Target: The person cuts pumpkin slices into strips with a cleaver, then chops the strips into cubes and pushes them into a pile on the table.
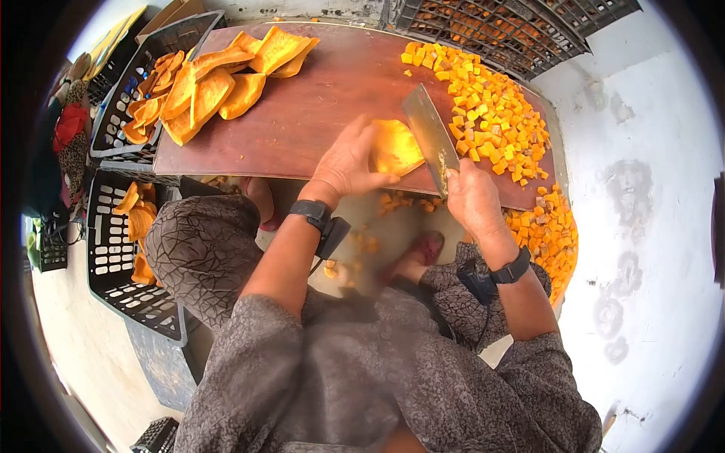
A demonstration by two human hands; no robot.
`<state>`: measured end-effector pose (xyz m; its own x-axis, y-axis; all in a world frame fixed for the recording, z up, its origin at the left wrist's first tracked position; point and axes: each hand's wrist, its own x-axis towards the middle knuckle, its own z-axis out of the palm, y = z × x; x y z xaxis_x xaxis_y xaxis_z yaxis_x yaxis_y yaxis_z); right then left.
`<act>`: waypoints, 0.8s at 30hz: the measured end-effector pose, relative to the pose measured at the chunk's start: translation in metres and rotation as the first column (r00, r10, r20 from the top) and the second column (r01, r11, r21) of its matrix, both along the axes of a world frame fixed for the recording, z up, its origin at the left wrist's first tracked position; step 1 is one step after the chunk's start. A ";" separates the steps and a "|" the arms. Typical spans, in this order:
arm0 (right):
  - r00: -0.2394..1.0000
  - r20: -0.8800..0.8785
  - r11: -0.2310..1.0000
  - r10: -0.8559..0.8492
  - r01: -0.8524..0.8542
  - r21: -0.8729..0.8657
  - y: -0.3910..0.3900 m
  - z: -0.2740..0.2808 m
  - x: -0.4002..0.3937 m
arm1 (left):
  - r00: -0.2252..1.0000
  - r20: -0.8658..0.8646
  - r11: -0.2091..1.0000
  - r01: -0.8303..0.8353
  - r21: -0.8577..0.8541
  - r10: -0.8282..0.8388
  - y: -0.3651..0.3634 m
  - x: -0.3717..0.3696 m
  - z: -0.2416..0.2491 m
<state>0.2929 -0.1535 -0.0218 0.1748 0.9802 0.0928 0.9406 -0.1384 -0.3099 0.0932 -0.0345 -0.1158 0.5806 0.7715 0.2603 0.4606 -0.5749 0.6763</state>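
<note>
Right hand (472,198) holds cleaver (432,137) beside slice (395,147), board's near edge.

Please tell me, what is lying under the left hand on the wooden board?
Under the left hand lies an orange slab, pressed on the wooden board beside the cleaver. The slab's part beneath the palm is hidden.

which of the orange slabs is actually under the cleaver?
The lone slab at the board's near edge, pinned by the left hand with the cleaver in the right hand beside it. The others lie stacked at the far left corner.
</note>
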 end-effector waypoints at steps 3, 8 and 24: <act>1.000 -0.008 0.999 0.004 -0.004 -0.041 0.000 0.000 0.001 | 1.000 0.002 1.000 0.000 0.013 0.000 0.001 0.000 0.001; 0.999 0.016 0.999 0.052 -0.052 0.002 0.000 0.004 0.000 | 0.999 0.023 1.000 0.030 0.004 -0.030 0.002 -0.001 0.003; 0.993 0.096 0.997 0.073 -0.069 -0.044 -0.001 -0.006 -0.003 | 0.999 0.035 1.000 0.016 0.008 -0.017 0.000 0.001 0.002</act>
<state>0.2895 -0.1546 -0.0275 0.0964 0.9932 0.0659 0.9739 -0.0805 -0.2123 0.0938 -0.0346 -0.1140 0.5836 0.7597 0.2867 0.4274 -0.5877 0.6870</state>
